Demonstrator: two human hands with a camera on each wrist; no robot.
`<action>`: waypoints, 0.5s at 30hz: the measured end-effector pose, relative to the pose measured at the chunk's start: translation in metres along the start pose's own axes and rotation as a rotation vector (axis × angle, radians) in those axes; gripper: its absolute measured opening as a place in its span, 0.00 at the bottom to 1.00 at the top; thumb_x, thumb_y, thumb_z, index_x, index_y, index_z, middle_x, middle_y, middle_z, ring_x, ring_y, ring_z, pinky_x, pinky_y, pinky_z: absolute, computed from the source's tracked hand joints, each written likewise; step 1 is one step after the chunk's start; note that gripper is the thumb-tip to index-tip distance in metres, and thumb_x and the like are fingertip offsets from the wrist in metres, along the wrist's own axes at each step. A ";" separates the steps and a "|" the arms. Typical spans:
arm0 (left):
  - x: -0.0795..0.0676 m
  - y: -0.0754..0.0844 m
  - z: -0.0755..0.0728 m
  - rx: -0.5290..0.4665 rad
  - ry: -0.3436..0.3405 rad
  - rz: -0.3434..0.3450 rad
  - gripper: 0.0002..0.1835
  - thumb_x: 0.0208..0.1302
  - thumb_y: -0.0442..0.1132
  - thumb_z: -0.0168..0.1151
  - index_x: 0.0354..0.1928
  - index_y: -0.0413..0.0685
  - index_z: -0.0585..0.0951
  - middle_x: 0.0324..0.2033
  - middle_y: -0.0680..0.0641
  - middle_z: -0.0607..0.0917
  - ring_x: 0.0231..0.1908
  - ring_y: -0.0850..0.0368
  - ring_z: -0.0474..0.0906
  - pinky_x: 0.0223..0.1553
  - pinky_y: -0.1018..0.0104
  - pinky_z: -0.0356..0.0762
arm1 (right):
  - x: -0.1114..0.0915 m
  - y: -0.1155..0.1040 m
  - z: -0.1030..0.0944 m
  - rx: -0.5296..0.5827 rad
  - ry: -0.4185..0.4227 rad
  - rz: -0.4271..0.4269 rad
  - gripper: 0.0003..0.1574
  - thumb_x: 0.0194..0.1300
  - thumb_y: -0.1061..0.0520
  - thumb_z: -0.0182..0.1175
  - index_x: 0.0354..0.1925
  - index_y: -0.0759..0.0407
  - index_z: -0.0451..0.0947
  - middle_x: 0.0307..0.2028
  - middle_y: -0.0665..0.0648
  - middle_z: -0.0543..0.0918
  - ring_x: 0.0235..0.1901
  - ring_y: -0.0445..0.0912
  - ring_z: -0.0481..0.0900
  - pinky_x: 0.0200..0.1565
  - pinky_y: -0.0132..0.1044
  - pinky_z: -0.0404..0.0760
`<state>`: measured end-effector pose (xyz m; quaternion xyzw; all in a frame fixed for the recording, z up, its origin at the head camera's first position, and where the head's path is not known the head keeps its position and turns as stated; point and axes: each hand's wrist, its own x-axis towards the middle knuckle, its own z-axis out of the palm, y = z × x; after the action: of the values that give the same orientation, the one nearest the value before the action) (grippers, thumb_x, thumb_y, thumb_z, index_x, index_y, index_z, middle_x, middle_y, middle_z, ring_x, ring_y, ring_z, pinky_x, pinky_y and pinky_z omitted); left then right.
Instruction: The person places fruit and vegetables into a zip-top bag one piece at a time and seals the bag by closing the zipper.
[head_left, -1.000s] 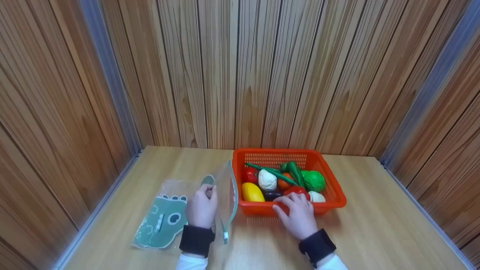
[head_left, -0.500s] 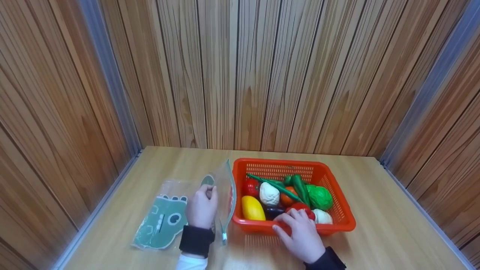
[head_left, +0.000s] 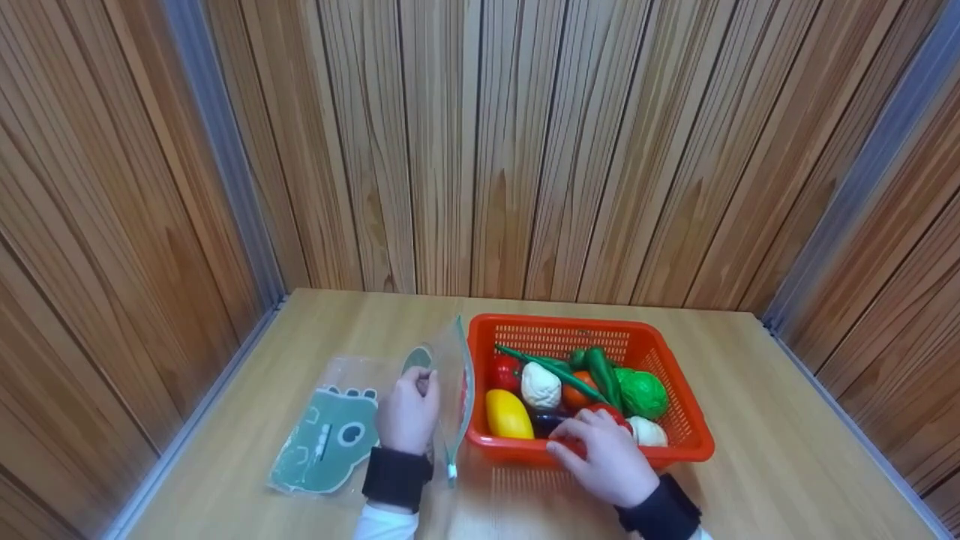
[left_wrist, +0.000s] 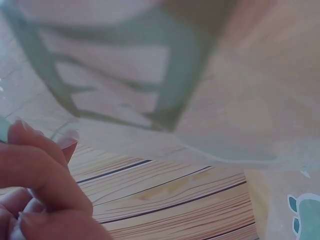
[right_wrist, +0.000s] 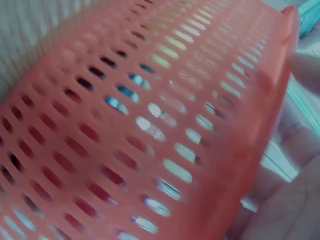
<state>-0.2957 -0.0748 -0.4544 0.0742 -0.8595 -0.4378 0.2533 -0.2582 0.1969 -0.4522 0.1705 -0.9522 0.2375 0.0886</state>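
My left hand (head_left: 408, 412) pinches a clear zip bag (head_left: 452, 390), which stands up with a green zip edge and a white slider. In the left wrist view, the bag's see-through wall (left_wrist: 240, 100) with green print hangs over the curled left fingers. Over the front rim of an orange plastic basket (head_left: 517, 448) my right hand (head_left: 604, 457) is hooked, fingers inside and thumb at the outer side. Nearest those fingers lie a red vegetable (head_left: 611, 414) and a dark eggplant (head_left: 547, 420). The right wrist view shows the basket's slotted wall (right_wrist: 100, 150) and the hand at its rim.
Also in the basket are a yellow fruit (head_left: 508, 415), a white cauliflower-like piece (head_left: 540, 385), a green cabbage (head_left: 643, 395) and a red tomato (head_left: 505, 373). A flat bag with a green cartoon animal (head_left: 326, 442) lies left on the table. Wooden panels (head_left: 495, 150) rise behind.
The basket has slid toward me and slightly right, with my right hand on its front rim. It is nearly still in the last half second. The left hand keeps its hold on the bag.
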 end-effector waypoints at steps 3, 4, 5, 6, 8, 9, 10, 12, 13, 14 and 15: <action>-0.001 0.000 0.001 -0.005 0.019 0.015 0.07 0.69 0.39 0.65 0.38 0.42 0.87 0.24 0.46 0.86 0.21 0.53 0.78 0.25 0.60 0.76 | 0.016 -0.001 -0.017 0.045 0.070 -0.068 0.04 0.66 0.50 0.70 0.39 0.46 0.87 0.34 0.43 0.83 0.39 0.40 0.75 0.44 0.41 0.78; -0.001 0.000 0.001 -0.007 0.013 0.012 0.07 0.69 0.39 0.65 0.38 0.42 0.87 0.24 0.46 0.86 0.21 0.53 0.79 0.26 0.60 0.77 | 0.023 -0.002 -0.024 0.063 0.096 -0.070 0.03 0.67 0.51 0.69 0.40 0.47 0.87 0.35 0.44 0.84 0.39 0.40 0.76 0.45 0.41 0.81; -0.001 0.000 0.001 -0.008 0.007 0.010 0.08 0.69 0.39 0.65 0.39 0.42 0.87 0.24 0.45 0.87 0.22 0.53 0.79 0.26 0.60 0.78 | 0.030 -0.002 -0.031 0.079 0.116 -0.064 0.04 0.68 0.53 0.69 0.41 0.48 0.87 0.35 0.45 0.85 0.39 0.40 0.77 0.46 0.42 0.82; -0.001 0.001 0.001 -0.007 -0.002 0.002 0.08 0.70 0.39 0.65 0.39 0.42 0.87 0.25 0.45 0.87 0.22 0.53 0.80 0.27 0.60 0.79 | 0.038 -0.001 -0.039 0.099 0.130 -0.046 0.04 0.69 0.54 0.68 0.42 0.50 0.87 0.36 0.47 0.86 0.39 0.41 0.78 0.47 0.43 0.83; -0.001 0.002 0.001 -0.003 -0.026 -0.017 0.09 0.71 0.40 0.64 0.41 0.42 0.87 0.26 0.45 0.87 0.23 0.54 0.80 0.30 0.60 0.81 | 0.055 0.001 -0.051 0.133 0.134 0.016 0.07 0.70 0.54 0.66 0.45 0.52 0.86 0.38 0.51 0.86 0.39 0.44 0.80 0.48 0.45 0.84; -0.001 0.002 0.001 -0.001 -0.033 -0.024 0.09 0.71 0.40 0.64 0.41 0.42 0.87 0.26 0.45 0.87 0.24 0.53 0.81 0.30 0.60 0.82 | 0.063 0.003 -0.056 0.146 0.127 0.050 0.08 0.71 0.54 0.65 0.46 0.54 0.85 0.40 0.54 0.87 0.40 0.46 0.80 0.49 0.47 0.85; -0.001 0.002 0.002 0.003 -0.033 -0.023 0.09 0.71 0.40 0.64 0.42 0.42 0.87 0.26 0.45 0.87 0.24 0.53 0.81 0.31 0.59 0.82 | 0.072 0.006 -0.059 0.158 0.114 0.084 0.11 0.72 0.53 0.64 0.48 0.56 0.84 0.42 0.56 0.87 0.41 0.48 0.81 0.50 0.49 0.85; -0.001 0.003 0.002 0.009 -0.038 -0.026 0.09 0.71 0.40 0.64 0.42 0.42 0.87 0.27 0.45 0.88 0.25 0.53 0.82 0.32 0.59 0.83 | 0.088 0.013 -0.062 0.169 0.079 0.146 0.16 0.74 0.52 0.61 0.53 0.60 0.81 0.47 0.61 0.86 0.45 0.53 0.83 0.55 0.53 0.84; -0.001 0.003 0.002 0.010 -0.042 -0.029 0.09 0.71 0.41 0.64 0.42 0.42 0.87 0.27 0.45 0.88 0.26 0.53 0.83 0.33 0.58 0.83 | 0.096 0.018 -0.061 0.172 0.066 0.174 0.19 0.75 0.52 0.60 0.56 0.62 0.79 0.49 0.64 0.86 0.47 0.56 0.83 0.57 0.55 0.83; -0.001 0.003 0.003 0.011 -0.041 -0.030 0.09 0.71 0.41 0.64 0.42 0.42 0.87 0.27 0.45 0.88 0.26 0.53 0.82 0.33 0.58 0.83 | 0.103 0.024 -0.059 0.173 0.057 0.201 0.21 0.75 0.52 0.59 0.58 0.64 0.78 0.52 0.66 0.85 0.50 0.59 0.83 0.59 0.56 0.81; -0.001 0.003 0.003 0.012 -0.039 -0.025 0.09 0.71 0.40 0.64 0.42 0.42 0.87 0.27 0.45 0.88 0.26 0.52 0.83 0.32 0.58 0.83 | 0.109 0.030 -0.056 0.171 0.048 0.221 0.23 0.75 0.53 0.58 0.60 0.66 0.76 0.54 0.69 0.84 0.52 0.61 0.82 0.61 0.57 0.80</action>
<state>-0.2956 -0.0701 -0.4538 0.0780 -0.8657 -0.4373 0.2307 -0.3657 0.2182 -0.3884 0.0656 -0.9390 0.3303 0.0697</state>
